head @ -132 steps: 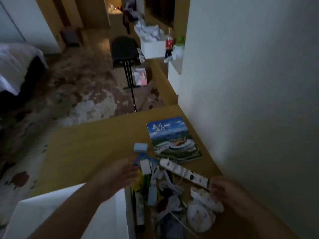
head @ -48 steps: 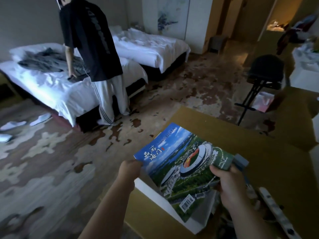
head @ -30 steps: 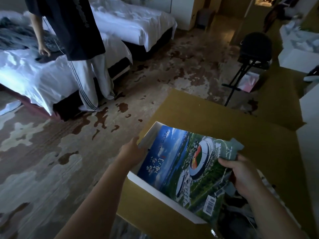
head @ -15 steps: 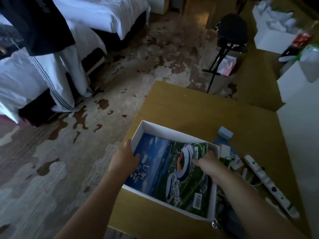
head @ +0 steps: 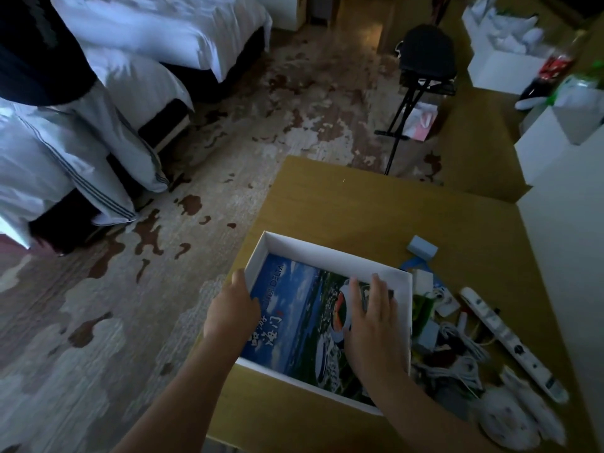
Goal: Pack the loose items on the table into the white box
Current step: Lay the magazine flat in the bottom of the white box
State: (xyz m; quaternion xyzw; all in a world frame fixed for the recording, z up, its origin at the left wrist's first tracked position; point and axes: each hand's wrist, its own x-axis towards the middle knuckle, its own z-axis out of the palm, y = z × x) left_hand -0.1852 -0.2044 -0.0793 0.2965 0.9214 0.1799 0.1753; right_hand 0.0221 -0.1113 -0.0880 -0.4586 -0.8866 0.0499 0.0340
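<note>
From the head view, the only one you have, the white box [head: 327, 253] sits open on the table [head: 376, 207], in the lower middle of the frame. The booklet [head: 294, 308] lies flat inside it, cover up, and fills most of the floor of the box.

Your left hand [head: 233, 313] takes the box by its left wall, thumb up along the outside. Your right hand [head: 372, 322] rests on the right half of the cover with its fingers straight and spread, gripping nothing.

The booklet's lettering runs sideways, so its top edge seems to lie against the left wall. That puts its long axis across the frame, left wall to right wall, dipping a little towards the lower right.

Expect the booklet to be light, thin and bendy, with a glossy cover that will slide under a flat palm. If it needs shifting, pinch it at an edge or push it from a corner.

The rest waits just right of the box. There is a tangle of white cables [head: 457, 351], which I judge soft, light and likely to snag on each other (lift them as a bunch, not by one strand). Beside it is a long white power strip [head: 510, 341], stiff and probably the heaviest piece. It points from the middle right of the frame down towards the lower right corner, so take it around the middle. A small pale block [head: 422, 247] sits above the pile, apart from it.
</note>
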